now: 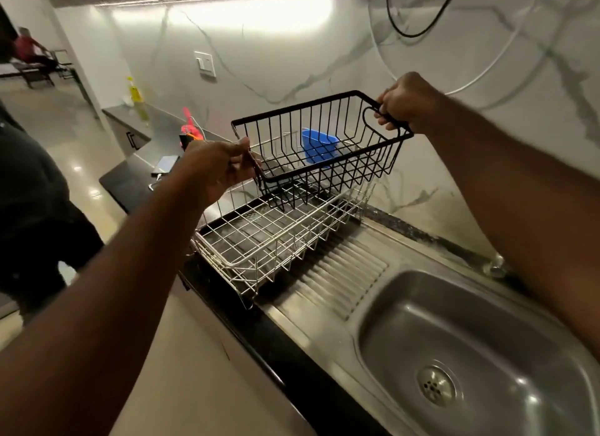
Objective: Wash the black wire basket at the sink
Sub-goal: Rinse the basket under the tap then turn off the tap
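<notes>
While you hold the black wire basket [321, 143]: it hangs at 12 o'clock, just above the dish rack [259, 237].
Left hand [217, 166]: fingers pinch its 9 o'clock end.
Right hand [406, 102]: fingers wrap the 2 o'clock handle.
Sink [406, 305]: 4 o'clock; keep level, clear rack wires.

The space over the silver wire dish rack [259, 240] is taken up by the black wire basket [337, 159], which is gripped at its ends by the left hand [214, 166] and the right hand [406, 101]. The rack's far end is occupied by a blue plastic cup [319, 148] (seen through the basket's wires). Passage behind is closed off by the white marbled wall [292, 62]. The ribbed steel drainboard [344, 273] and the stainless steel sink basin [487, 338] can be reached from above.
</notes>
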Demonstrator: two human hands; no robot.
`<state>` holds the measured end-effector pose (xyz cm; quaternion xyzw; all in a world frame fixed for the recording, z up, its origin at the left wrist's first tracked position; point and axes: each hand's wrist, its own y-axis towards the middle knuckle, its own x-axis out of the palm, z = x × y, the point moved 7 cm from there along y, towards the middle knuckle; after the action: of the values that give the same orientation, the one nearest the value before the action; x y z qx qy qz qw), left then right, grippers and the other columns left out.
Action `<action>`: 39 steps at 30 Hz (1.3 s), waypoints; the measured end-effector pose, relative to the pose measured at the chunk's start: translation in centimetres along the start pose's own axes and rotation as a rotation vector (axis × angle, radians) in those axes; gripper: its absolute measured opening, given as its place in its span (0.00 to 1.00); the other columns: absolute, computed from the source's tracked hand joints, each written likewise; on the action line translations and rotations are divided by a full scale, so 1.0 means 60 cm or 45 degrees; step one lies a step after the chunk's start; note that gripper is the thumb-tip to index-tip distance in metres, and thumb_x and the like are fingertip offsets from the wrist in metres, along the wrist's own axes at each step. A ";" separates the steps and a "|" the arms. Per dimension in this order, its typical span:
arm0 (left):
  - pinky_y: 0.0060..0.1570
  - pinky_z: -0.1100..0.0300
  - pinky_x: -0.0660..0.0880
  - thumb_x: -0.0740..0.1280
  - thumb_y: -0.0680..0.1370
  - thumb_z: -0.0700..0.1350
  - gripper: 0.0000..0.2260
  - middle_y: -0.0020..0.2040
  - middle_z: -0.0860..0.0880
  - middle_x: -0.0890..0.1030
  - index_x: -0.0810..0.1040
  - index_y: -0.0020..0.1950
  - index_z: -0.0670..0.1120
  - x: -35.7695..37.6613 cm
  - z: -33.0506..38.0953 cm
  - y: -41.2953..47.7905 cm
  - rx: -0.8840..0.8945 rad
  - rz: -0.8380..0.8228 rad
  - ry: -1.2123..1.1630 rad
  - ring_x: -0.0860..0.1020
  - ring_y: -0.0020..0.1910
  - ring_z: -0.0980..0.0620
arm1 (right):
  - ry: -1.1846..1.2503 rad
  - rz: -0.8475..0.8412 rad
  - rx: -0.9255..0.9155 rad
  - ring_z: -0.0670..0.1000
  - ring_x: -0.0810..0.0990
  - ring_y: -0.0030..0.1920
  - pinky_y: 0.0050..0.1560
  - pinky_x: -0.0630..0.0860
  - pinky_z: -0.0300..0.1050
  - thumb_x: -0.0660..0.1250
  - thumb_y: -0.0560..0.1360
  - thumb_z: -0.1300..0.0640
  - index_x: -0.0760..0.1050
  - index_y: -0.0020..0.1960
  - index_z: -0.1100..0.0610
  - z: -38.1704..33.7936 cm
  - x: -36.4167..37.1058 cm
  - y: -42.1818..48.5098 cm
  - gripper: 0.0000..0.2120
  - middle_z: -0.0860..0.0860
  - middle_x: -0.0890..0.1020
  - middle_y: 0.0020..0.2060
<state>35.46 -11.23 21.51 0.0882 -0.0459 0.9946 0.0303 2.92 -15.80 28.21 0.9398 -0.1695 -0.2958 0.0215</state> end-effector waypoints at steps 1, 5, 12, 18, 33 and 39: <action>0.39 0.61 0.82 0.63 0.82 0.40 0.06 0.38 0.46 0.77 0.73 0.47 0.40 -0.005 0.002 0.010 0.000 0.000 -0.001 0.82 0.32 0.55 | -0.003 -0.008 -0.021 0.49 0.73 0.29 0.27 0.68 0.40 0.53 0.78 0.69 0.70 0.37 0.62 -0.008 0.010 0.013 0.13 0.56 0.74 0.33; 0.37 0.62 0.82 0.60 0.83 0.40 0.07 0.39 0.47 0.74 0.72 0.46 0.41 -0.026 -0.003 0.057 -0.033 0.021 -0.018 0.79 0.40 0.52 | -0.028 0.014 -0.090 0.50 0.75 0.28 0.23 0.68 0.40 0.56 0.75 0.70 0.75 0.45 0.65 -0.035 0.060 0.074 0.09 0.60 0.78 0.36; 0.44 0.53 0.83 0.61 0.83 0.39 0.06 0.44 0.42 0.78 0.72 0.49 0.38 -0.058 -0.073 0.144 -0.282 0.020 0.185 0.81 0.49 0.44 | -0.136 -0.103 -0.042 0.53 0.77 0.32 0.27 0.70 0.43 0.59 0.74 0.70 0.78 0.48 0.66 -0.001 0.184 0.170 0.10 0.62 0.80 0.41; 0.59 0.44 0.78 0.60 0.83 0.37 0.03 0.50 0.37 0.79 0.73 0.53 0.38 -0.095 -0.166 0.221 -0.566 0.092 0.347 0.83 0.49 0.41 | -0.231 -0.219 0.062 0.51 0.77 0.31 0.20 0.72 0.37 0.61 0.74 0.69 0.79 0.51 0.67 0.074 0.279 0.218 0.10 0.61 0.79 0.41; 0.39 0.52 0.83 0.54 0.84 0.35 0.07 0.49 0.35 0.78 0.71 0.52 0.35 -0.108 -0.267 0.283 -0.898 -0.033 0.811 0.82 0.42 0.41 | -0.527 -0.549 0.262 0.55 0.83 0.49 0.52 0.81 0.52 0.61 0.78 0.63 0.77 0.54 0.60 0.184 0.418 0.272 0.08 0.58 0.82 0.49; 0.37 0.55 0.81 0.53 0.85 0.35 0.08 0.44 0.36 0.76 0.70 0.51 0.35 -0.104 -0.276 0.286 -0.931 -0.109 0.785 0.80 0.39 0.45 | -0.628 -0.620 0.256 0.55 0.81 0.51 0.53 0.80 0.51 0.61 0.77 0.63 0.78 0.52 0.60 0.197 0.439 0.275 0.08 0.57 0.82 0.50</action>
<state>37.57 -26.99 2.71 -0.2254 -0.3778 0.8910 0.1122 11.43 -39.33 6.34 0.8504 0.0312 -0.4920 -0.1837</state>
